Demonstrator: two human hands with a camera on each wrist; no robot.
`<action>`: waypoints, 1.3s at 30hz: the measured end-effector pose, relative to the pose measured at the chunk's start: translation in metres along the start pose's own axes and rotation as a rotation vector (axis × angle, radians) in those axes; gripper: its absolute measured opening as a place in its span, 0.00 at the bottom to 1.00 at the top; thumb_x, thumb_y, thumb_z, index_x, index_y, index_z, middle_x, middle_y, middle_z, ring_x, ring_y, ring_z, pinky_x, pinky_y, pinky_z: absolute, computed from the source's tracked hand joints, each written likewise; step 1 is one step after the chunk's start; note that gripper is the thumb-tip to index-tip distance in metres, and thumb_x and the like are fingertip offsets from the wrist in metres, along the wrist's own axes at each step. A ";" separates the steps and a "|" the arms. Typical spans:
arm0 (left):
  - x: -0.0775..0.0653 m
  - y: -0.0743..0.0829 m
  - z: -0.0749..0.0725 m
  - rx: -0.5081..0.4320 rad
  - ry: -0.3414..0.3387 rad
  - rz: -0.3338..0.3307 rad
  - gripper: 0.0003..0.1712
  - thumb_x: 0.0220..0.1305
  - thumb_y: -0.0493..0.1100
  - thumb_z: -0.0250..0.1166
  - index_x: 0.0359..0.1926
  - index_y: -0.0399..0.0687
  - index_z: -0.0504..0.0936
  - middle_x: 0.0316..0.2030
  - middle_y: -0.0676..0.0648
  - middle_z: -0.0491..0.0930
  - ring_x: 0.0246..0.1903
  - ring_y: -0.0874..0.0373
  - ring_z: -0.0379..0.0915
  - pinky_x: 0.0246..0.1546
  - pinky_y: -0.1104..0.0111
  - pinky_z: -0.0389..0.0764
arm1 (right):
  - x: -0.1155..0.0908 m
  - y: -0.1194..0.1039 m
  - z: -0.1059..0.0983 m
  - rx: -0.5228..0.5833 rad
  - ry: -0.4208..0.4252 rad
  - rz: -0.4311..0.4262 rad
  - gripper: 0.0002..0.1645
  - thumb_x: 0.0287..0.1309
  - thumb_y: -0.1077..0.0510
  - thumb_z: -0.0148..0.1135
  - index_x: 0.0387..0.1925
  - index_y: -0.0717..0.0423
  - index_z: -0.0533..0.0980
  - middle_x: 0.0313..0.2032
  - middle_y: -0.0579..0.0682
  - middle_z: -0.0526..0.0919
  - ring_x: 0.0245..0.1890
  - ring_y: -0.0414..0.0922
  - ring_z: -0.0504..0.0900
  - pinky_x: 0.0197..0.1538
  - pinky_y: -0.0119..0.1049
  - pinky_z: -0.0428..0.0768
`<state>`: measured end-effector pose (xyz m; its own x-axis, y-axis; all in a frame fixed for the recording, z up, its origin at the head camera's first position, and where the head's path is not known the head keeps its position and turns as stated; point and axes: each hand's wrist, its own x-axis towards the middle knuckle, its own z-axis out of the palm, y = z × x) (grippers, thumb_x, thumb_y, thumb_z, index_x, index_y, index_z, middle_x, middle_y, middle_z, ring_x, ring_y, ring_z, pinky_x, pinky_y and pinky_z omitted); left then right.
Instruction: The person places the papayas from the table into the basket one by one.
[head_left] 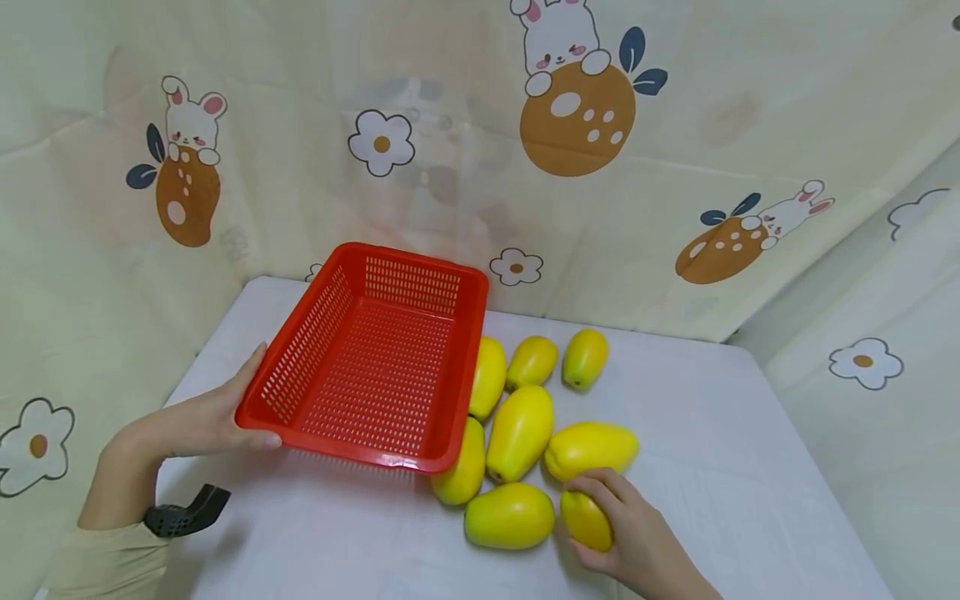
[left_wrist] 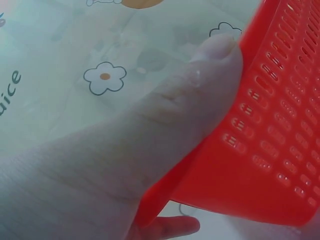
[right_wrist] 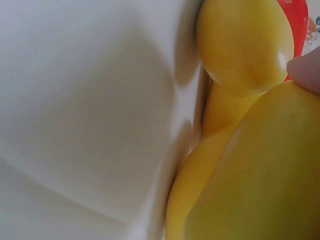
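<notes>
Left hand (head_left: 213, 417): grips the red plastic basket (head_left: 360, 452) near the table's (head_left: 690, 467) left edge
Right hand (head_left: 630, 527): holds a yellow mango (head_left: 585, 521)
Other mangoes (head_left: 520, 433): seven, rearmost near the back edge

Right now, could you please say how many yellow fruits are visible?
8: one fruit in the right hand, one left of it, one beyond it, one in the middle, two farthest back, two partly hidden by the red basket, which may hide more.
</notes>
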<state>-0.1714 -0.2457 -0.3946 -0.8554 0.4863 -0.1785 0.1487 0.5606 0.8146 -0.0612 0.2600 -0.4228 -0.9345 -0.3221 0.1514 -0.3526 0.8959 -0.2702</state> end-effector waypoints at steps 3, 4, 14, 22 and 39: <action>0.000 0.001 -0.001 -0.006 -0.006 -0.022 0.65 0.47 0.53 0.68 0.68 0.60 0.24 0.66 0.44 0.42 0.61 0.46 0.44 0.39 0.68 0.78 | 0.000 0.001 -0.001 0.003 0.025 -0.009 0.38 0.27 0.47 0.75 0.48 0.37 0.71 0.47 0.30 0.66 0.44 0.31 0.70 0.46 0.37 0.78; 0.000 0.001 -0.001 -0.007 -0.008 -0.026 0.65 0.47 0.53 0.68 0.68 0.60 0.24 0.67 0.44 0.40 0.62 0.45 0.43 0.39 0.67 0.78 | 0.001 0.001 -0.001 0.005 0.034 -0.013 0.38 0.27 0.48 0.75 0.48 0.37 0.71 0.47 0.31 0.66 0.44 0.31 0.69 0.46 0.37 0.78; -0.003 0.002 -0.001 -0.004 -0.005 -0.029 0.65 0.48 0.53 0.67 0.68 0.59 0.23 0.66 0.43 0.42 0.60 0.46 0.48 0.38 0.69 0.77 | 0.007 0.002 -0.006 0.052 0.150 -0.102 0.39 0.28 0.50 0.74 0.49 0.42 0.70 0.49 0.37 0.67 0.46 0.33 0.69 0.51 0.25 0.74; -0.002 0.000 0.000 -0.005 0.001 -0.030 0.65 0.48 0.53 0.67 0.68 0.60 0.23 0.65 0.43 0.44 0.59 0.48 0.50 0.38 0.69 0.77 | 0.011 0.000 -0.008 0.151 0.234 -0.123 0.39 0.29 0.53 0.74 0.50 0.44 0.70 0.50 0.43 0.69 0.47 0.38 0.70 0.55 0.14 0.61; -0.003 0.003 0.000 -0.006 0.005 -0.056 0.65 0.47 0.54 0.67 0.68 0.60 0.23 0.64 0.43 0.47 0.58 0.48 0.53 0.38 0.66 0.79 | 0.034 -0.019 -0.005 0.342 0.496 -0.305 0.31 0.45 0.44 0.64 0.46 0.60 0.72 0.50 0.57 0.71 0.50 0.41 0.70 0.55 0.19 0.66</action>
<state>-0.1682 -0.2454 -0.3919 -0.8646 0.4512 -0.2210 0.0978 0.5825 0.8069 -0.0861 0.2333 -0.4081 -0.6868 -0.2936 0.6649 -0.6688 0.6134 -0.4200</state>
